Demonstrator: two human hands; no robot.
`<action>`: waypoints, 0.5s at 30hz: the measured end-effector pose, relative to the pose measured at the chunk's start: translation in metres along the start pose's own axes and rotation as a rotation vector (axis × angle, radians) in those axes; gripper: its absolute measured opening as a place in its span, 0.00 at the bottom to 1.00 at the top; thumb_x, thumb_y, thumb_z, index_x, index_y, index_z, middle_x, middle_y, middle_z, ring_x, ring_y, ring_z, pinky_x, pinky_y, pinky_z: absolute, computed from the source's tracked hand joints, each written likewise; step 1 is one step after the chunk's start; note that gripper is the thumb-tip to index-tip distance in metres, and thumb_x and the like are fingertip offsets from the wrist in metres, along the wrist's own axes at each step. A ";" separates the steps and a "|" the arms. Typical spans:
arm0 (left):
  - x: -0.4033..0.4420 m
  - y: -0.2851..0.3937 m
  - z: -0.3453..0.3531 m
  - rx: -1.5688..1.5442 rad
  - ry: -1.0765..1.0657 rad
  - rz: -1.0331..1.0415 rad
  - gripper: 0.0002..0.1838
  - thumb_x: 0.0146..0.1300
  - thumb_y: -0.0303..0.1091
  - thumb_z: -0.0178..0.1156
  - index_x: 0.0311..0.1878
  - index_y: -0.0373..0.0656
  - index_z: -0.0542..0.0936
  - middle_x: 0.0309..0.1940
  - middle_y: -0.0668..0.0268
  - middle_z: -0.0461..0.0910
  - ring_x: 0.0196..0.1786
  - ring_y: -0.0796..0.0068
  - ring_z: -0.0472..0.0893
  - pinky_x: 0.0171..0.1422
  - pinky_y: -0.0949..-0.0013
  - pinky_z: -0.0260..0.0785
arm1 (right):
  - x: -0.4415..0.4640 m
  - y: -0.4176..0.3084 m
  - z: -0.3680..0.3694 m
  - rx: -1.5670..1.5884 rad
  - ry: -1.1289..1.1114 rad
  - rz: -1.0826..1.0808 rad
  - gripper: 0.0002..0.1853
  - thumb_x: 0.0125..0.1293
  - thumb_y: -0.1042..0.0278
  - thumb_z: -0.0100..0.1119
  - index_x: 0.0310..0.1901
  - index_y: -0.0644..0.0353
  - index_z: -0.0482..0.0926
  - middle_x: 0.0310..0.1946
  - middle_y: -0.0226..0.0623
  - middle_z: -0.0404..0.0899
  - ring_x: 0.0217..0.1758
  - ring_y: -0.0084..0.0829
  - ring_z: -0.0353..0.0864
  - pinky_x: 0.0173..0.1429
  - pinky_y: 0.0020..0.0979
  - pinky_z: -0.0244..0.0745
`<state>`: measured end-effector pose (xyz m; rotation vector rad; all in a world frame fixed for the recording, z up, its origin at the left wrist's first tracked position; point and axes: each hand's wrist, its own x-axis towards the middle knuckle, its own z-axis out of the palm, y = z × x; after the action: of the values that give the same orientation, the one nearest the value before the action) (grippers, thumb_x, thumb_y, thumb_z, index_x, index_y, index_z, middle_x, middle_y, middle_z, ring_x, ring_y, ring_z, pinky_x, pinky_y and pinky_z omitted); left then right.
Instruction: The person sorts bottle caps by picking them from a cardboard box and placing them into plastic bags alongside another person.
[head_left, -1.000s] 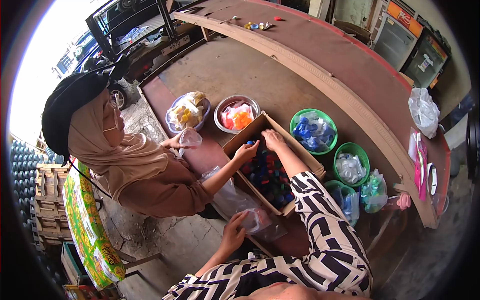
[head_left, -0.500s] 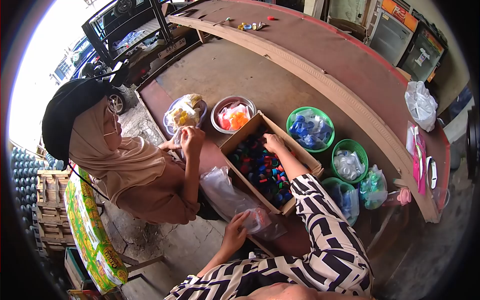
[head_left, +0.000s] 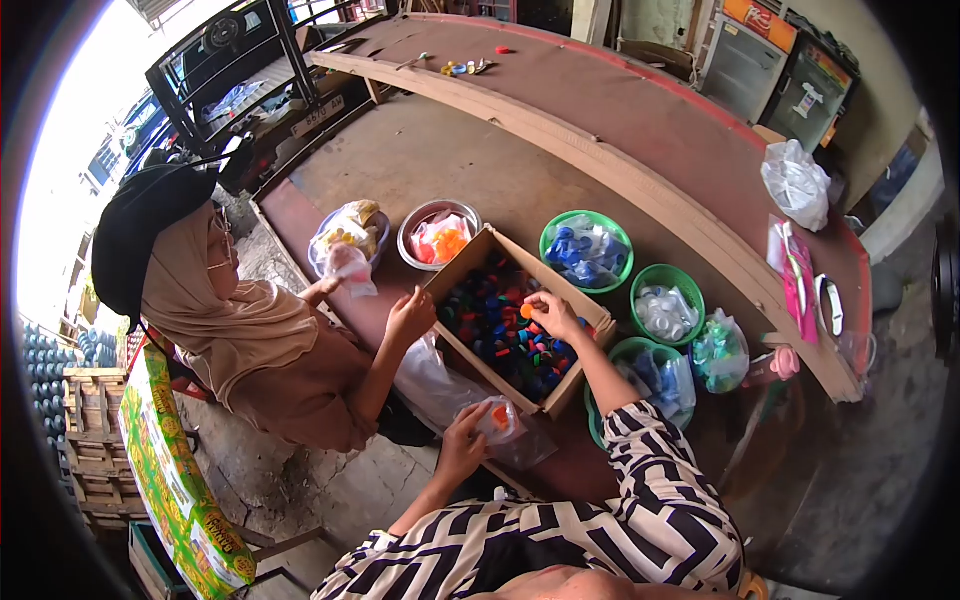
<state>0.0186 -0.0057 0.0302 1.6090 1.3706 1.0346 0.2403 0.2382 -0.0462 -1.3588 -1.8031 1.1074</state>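
Between the fingertips of my right hand (head_left: 554,315) is an orange cap (head_left: 527,311), held above the right part of a cardboard box (head_left: 572,392). Many red, blue, green and black caps (head_left: 505,330) fill the box. My left hand (head_left: 463,440) grips a clear plastic bag (head_left: 502,422) below the box, with something orange-red inside it. Across the box's left side, a co-worker (head_left: 270,345) holds a small clear bag (head_left: 350,268) in one hand, while their other hand (head_left: 408,318) is near the box's left edge.
Behind the box stand a metal bowl (head_left: 407,236) with orange caps and a purple basket (head_left: 383,240). Green baskets (head_left: 628,262) of bagged caps line the right side. A wooden rail (head_left: 600,150) crosses the table. A white bag (head_left: 797,185) lies at the far right.
My right hand has lifted out of the caps with an orange cap. The co-worker's hand nearest the box has moved from their small bag toward the box. The view has shifted slightly.
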 end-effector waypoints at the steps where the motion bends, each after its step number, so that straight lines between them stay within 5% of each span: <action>1: 0.001 0.005 0.000 -0.042 -0.025 -0.061 0.30 0.52 0.16 0.47 0.62 0.40 0.74 0.58 0.57 0.73 0.34 0.73 0.81 0.37 0.73 0.77 | -0.011 0.001 -0.004 0.012 0.000 -0.013 0.14 0.59 0.72 0.60 0.49 0.58 0.80 0.39 0.34 0.83 0.41 0.26 0.83 0.48 0.30 0.78; 8: 0.005 0.012 0.004 -0.131 -0.097 -0.083 0.29 0.53 0.16 0.47 0.61 0.39 0.74 0.58 0.57 0.72 0.33 0.72 0.82 0.36 0.72 0.79 | -0.076 0.000 -0.013 0.069 -0.002 0.038 0.13 0.63 0.78 0.56 0.50 0.62 0.78 0.41 0.35 0.82 0.45 0.25 0.82 0.49 0.27 0.77; 10: 0.004 0.012 0.005 -0.094 -0.111 -0.069 0.29 0.53 0.16 0.47 0.61 0.39 0.74 0.59 0.56 0.72 0.34 0.71 0.83 0.36 0.72 0.79 | -0.094 -0.005 -0.011 0.067 0.046 0.026 0.11 0.61 0.75 0.59 0.46 0.60 0.80 0.39 0.35 0.84 0.38 0.27 0.83 0.45 0.30 0.78; 15: -0.002 0.016 0.007 -0.088 -0.138 -0.070 0.29 0.53 0.17 0.47 0.61 0.39 0.74 0.59 0.55 0.72 0.33 0.69 0.84 0.36 0.71 0.79 | -0.117 -0.004 0.004 0.204 0.101 -0.004 0.11 0.63 0.78 0.56 0.47 0.62 0.78 0.42 0.38 0.82 0.38 0.29 0.83 0.45 0.31 0.78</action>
<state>0.0306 -0.0097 0.0419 1.5275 1.2626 0.9129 0.2678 0.1241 -0.0434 -1.2662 -1.5735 1.1648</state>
